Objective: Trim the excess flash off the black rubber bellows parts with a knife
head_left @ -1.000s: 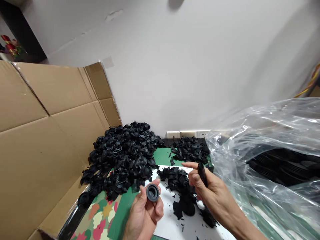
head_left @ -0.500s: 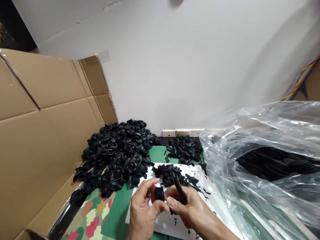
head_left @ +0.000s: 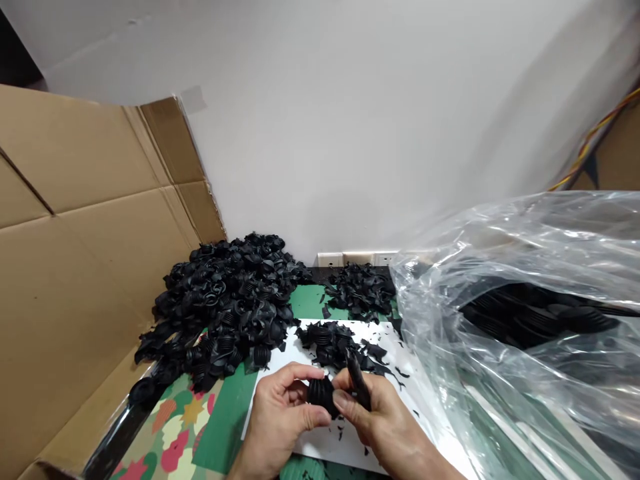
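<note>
My left hand (head_left: 277, 417) pinches a black ribbed rubber bellows (head_left: 321, 393) between thumb and fingers, above a white sheet (head_left: 345, 448). At the bellows' right end, the thumb and forefinger of my right hand (head_left: 385, 420) press against it. A slim dark tool (head_left: 358, 379) stands up from that same hand, its kind unclear. Just beyond both hands, a small heap of black rubber trimmings and ribbed pieces (head_left: 333, 343) lies on the sheet. Small black scraps are scattered below and right of my fingers.
A large pile of black ribbed rubber pieces (head_left: 230, 300) rises at the left, beside a cardboard box wall (head_left: 100, 260). Black scraps (head_left: 363, 290) lie near the wall sockets (head_left: 331, 260). On the right, a clear plastic bag (head_left: 435, 313) holds more black ribbed parts.
The bellows has turned between my fingers and shows more of its side. Both hands stay close together around it. The whole view has shifted slightly.
</note>
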Demonstrator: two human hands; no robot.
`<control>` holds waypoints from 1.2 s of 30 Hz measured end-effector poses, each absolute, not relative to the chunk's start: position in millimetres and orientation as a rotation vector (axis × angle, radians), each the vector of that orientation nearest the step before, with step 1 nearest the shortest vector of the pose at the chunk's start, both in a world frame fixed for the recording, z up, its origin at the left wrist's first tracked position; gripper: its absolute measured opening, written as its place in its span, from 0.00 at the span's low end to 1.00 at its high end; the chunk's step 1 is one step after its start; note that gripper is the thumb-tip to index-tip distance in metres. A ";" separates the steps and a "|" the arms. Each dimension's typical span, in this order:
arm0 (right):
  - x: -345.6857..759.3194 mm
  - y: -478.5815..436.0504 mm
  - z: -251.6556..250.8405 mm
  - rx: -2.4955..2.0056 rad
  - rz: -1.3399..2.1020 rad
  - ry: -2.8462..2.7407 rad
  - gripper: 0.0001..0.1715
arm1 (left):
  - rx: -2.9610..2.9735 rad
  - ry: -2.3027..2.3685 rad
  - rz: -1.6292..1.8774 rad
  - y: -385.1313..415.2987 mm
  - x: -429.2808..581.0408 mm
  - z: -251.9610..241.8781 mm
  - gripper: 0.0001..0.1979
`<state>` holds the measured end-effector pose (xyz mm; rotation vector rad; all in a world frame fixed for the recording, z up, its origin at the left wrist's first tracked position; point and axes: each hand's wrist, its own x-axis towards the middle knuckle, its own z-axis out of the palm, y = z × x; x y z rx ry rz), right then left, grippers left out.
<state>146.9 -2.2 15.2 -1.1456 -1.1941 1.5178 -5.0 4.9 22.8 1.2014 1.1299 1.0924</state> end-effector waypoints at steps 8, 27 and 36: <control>144.9 -0.1 12.0 -1.008 1.681 -1.009 0.22 | 1.105 1.091 1.239 3.9 5.3 15.6 0.10; 181.1 1.2 32.2 -1.260 1.109 -1.172 0.27 | 1.383 1.240 1.223 6.4 5.3 12.2 0.09; 176.4 8.2 14.0 -1.133 1.554 -0.877 0.30 | 1.459 1.312 1.212 5.5 8.2 10.8 0.08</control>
